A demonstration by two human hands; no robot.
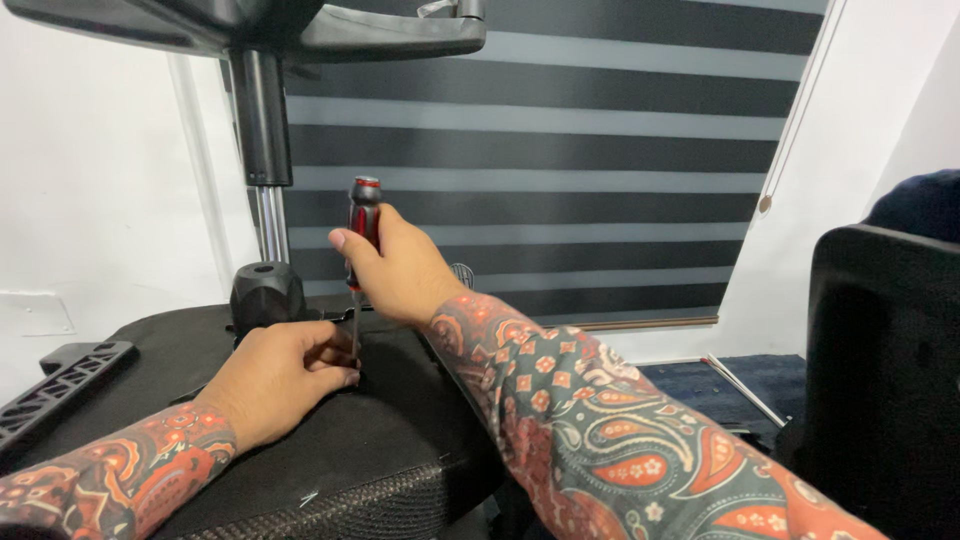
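Observation:
My right hand [395, 270] grips the red and black handle of a screwdriver [362, 215], held upright with its thin shaft pointing down. The tip meets the black underside of an overturned office chair seat [330, 450]. My left hand [280, 375] rests on that seat, fingers curled around the lower shaft near the tip. Both forearms wear paisley-patterned sleeves. The point where the tip touches is hidden by my left fingers.
A black knob-like housing [265, 295] and the chair's gas column [265, 150] rise behind my hands, with the chair base [300, 25] overhead. A black plastic armrest part [60, 385] lies at left. Another black chair back [885, 370] stands at right. A striped blind [600, 150] covers the wall.

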